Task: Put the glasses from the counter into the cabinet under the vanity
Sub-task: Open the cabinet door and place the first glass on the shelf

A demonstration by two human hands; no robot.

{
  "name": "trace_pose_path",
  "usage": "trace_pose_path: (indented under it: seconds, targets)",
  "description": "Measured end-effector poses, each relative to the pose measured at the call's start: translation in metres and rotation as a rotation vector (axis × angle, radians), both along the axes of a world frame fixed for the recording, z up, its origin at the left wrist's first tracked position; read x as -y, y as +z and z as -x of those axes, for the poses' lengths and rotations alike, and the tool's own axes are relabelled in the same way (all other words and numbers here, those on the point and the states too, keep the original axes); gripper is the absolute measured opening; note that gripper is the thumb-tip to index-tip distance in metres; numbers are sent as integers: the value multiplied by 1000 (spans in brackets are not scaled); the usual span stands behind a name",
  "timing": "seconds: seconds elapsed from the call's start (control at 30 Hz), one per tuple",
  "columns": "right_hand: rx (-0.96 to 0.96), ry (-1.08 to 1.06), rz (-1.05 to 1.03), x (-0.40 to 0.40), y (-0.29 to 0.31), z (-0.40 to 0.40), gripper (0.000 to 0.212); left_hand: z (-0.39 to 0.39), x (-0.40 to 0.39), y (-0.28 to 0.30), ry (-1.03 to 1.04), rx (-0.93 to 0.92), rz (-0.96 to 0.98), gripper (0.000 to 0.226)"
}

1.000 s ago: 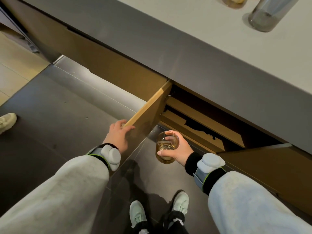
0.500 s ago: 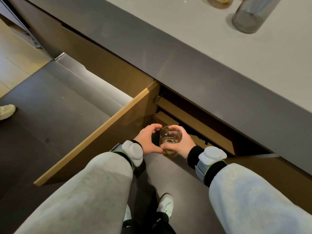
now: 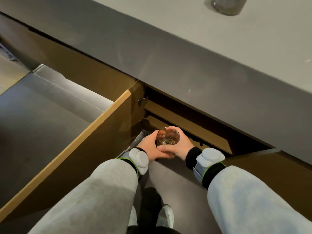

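I have both hands wrapped around one glass (image 3: 168,136) — my left hand (image 3: 149,146) cups it from nine o'clock, my right hand (image 3: 179,146) grips it from three o'clock, and the thumbs overlap at six o'clock. The glass is upright, its mouth toward me, with what looks like a little liquid at the bottom. It hangs just in front of the cabinet opening (image 3: 185,125), not yet inside.

At nine o'clock the cabinet door (image 3: 94,142) stands swung out. At twelve o'clock the counter edge (image 3: 194,78) overhangs the opening, so I cannot see the shelf depth — I may clip the rim on the frame or set the glass down blind and tip it. Another glass (image 3: 227,6) waits on the counter at one o'clock.
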State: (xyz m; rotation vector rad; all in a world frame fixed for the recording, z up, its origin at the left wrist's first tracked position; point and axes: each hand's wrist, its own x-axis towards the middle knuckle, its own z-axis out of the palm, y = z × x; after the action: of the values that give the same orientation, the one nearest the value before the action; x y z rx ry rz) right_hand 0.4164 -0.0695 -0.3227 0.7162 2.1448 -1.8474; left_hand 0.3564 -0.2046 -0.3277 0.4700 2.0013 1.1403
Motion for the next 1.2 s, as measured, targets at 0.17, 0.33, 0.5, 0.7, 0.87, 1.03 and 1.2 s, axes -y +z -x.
trace_pose_path:
  seconds: [0.17, 0.33, 0.5, 0.7, 0.87, 1.03, 1.2]
  targets:
    - [-55, -72, 57, -13, -31, 23, 74, 24, -15, -38, 54, -69, -30, 82]
    - [-71, -47, 70, -25, -58, 52, 68, 55, -27, -71, 77, -132, -41, 78]
    - [-128, -42, 21, -36, -80, 82, 70, 91, -40, -98, 64, -180, -38, 81]
    - [-213, -23, -3, -56, -108, 122, 72, 130, -65, -127, 93, -188, -117, 80]
    - [-238, -110, 11, -62, -132, 135, 69, 147, -77, -155, 161, -248, -176, 98]
    - [-240, -123, 21, -66, -152, 140, 64, 153, -79, -172, 158, -269, -196, 85]
    - [-279, -114, 37, -65, -165, 143, 68, 154, -78, -183, 170, -285, -228, 82]
